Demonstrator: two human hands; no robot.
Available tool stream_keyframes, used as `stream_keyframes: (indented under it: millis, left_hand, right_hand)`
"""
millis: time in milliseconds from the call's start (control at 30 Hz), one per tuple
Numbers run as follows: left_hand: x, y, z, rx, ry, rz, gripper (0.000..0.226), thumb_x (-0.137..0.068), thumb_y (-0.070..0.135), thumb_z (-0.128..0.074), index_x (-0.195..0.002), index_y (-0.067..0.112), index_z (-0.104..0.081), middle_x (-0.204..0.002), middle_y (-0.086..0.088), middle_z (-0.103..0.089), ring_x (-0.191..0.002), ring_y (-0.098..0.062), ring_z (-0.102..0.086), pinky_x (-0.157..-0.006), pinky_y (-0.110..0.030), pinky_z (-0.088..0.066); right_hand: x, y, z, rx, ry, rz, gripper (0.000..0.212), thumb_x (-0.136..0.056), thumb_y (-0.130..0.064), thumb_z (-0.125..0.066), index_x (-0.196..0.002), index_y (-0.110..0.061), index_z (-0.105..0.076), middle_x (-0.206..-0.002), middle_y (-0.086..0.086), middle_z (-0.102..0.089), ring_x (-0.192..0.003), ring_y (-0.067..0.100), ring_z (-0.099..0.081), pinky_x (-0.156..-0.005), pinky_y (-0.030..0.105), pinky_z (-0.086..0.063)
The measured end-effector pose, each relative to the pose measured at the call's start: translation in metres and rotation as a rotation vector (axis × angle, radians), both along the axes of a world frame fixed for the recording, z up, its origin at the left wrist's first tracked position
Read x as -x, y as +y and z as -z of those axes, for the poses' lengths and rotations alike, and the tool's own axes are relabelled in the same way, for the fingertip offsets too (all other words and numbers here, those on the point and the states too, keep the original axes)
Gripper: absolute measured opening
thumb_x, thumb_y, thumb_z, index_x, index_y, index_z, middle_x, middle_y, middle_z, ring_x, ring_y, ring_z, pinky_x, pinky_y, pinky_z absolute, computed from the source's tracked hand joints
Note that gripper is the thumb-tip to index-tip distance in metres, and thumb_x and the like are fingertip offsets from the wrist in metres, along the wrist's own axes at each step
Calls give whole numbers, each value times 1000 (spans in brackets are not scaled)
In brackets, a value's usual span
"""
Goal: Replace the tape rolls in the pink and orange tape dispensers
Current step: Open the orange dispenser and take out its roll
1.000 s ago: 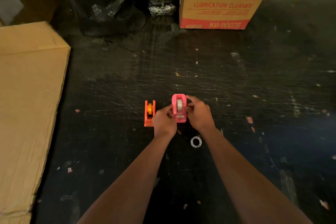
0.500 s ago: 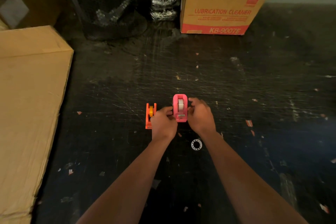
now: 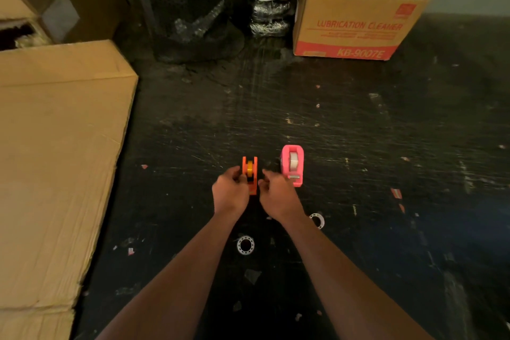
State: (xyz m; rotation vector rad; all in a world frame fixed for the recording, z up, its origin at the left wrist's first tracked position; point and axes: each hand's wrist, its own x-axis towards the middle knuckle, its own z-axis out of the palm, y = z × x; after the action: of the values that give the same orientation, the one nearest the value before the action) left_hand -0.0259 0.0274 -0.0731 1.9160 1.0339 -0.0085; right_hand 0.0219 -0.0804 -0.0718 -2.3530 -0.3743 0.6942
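Both hands on the small orange plastic tape dispenser (image 3: 250, 174).
Left hand (image 3: 230, 193) and right hand (image 3: 278, 194) pinch its sides; pink plastic tape dispenser (image 3: 292, 165) stands just right of the right hand.

A flat brown cardboard sheet (image 3: 55, 163) is laid along the left edge of the scratched black floor (image 3: 358, 146). An open brown cardboard box (image 3: 356, 22), printed in red lettering, is set at the far edge.
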Motion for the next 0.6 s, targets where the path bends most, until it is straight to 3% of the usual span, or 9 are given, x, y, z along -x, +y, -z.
stream_keyframes:
  millis: [67,133,233,300,367,433,600]
  left_hand:
    - [1,1,2,61,16,46,33,-102,15,-54,-130,21,-72,-118,-5,-77,-109,-21,-71,-96,-31,-54]
    - [3,2,1,77,9,46,32,-101,15,-55,-126,21,-74,-112,-2,-77,-104,-18,-71,-88,-27,-50]
    - [12,3,-3,118,-54,19,28,-103,18,-56,-125,19,-73,-101,6,-72,-90,-7,-67,-75,-21,-48]
    - [22,2,-7,151,-119,-7,26,-102,21,-59,-124,20,-72,-103,8,-72,-90,-3,-67,-81,-21,-54]
    - [33,1,-10,227,-174,-45,24,-102,24,-60,-122,22,-73,-106,6,-76,-96,-8,-74,-92,-37,-62]
    - [44,-1,-15,311,-218,-62,19,-101,23,-62,-117,23,-73,-105,4,-78,-96,-11,-78,-91,-44,-64]
    - [71,-6,-29,469,-293,-89,11,-98,14,-68,-108,17,-72,-105,-6,-81,-99,-22,-79,-91,-51,-64]
  right_hand:
    - [4,3,3,-24,40,-22,30,-102,-7,-53,-127,-12,-69,-118,10,-74,-109,22,-70,-93,31,-52]
    - [8,4,5,-64,35,10,31,-101,-5,-53,-124,-15,-71,-117,8,-76,-108,20,-70,-92,29,-51]
    - [12,0,2,-132,5,79,27,-105,-13,-52,-123,-16,-71,-113,3,-75,-95,10,-67,-80,16,-46]
    - [18,-4,-4,-194,-1,120,22,-106,-20,-53,-119,-21,-70,-100,-8,-70,-84,-2,-62,-72,8,-43]
    - [26,-11,-11,-276,33,184,17,-106,-29,-54,-112,-24,-69,-93,-14,-68,-85,0,-65,-79,22,-54]
    - [35,-20,-16,-326,94,227,17,-105,-38,-55,-106,-27,-68,-94,-10,-71,-91,7,-70,-87,40,-60]
    - [56,-35,-30,-494,245,295,21,-101,-43,-61,-100,-24,-70,-101,1,-79,-97,14,-77,-93,49,-61]
